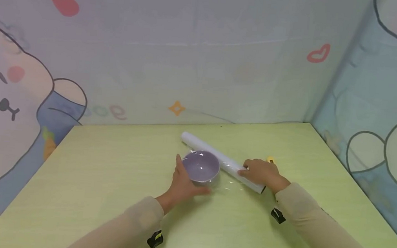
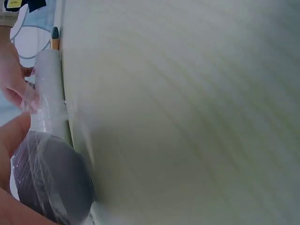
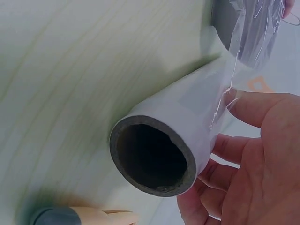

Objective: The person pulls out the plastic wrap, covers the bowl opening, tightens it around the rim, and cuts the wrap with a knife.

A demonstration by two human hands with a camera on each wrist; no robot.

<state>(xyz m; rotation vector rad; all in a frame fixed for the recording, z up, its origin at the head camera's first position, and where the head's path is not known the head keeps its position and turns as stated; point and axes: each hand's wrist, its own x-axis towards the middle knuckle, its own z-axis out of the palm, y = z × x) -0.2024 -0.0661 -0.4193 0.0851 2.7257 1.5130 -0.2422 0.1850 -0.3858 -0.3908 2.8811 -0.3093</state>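
Observation:
A lavender bowl (image 1: 201,166) stands on the table with clear plastic wrap (image 3: 255,35) stretched across it. My left hand (image 1: 183,185) holds the bowl from its near left side, thumb and fingers spread around the wall. To the right, my right hand (image 1: 264,173) grips the near end of a white roll of plastic wrap (image 1: 205,146). In the right wrist view its thumb rests on the film's edge and its fingers lie along the roll's side. The roll slants behind the bowl, and its hollow cardboard core (image 3: 152,157) shows. The film runs between roll and bowl.
A small yellow-orange object with a dark end (image 3: 58,215) lies beyond my right hand, mostly hidden in the head view; its kind is unclear. The pale green table (image 1: 110,163) ends at a printed cloth backdrop (image 1: 147,64) behind and at both sides.

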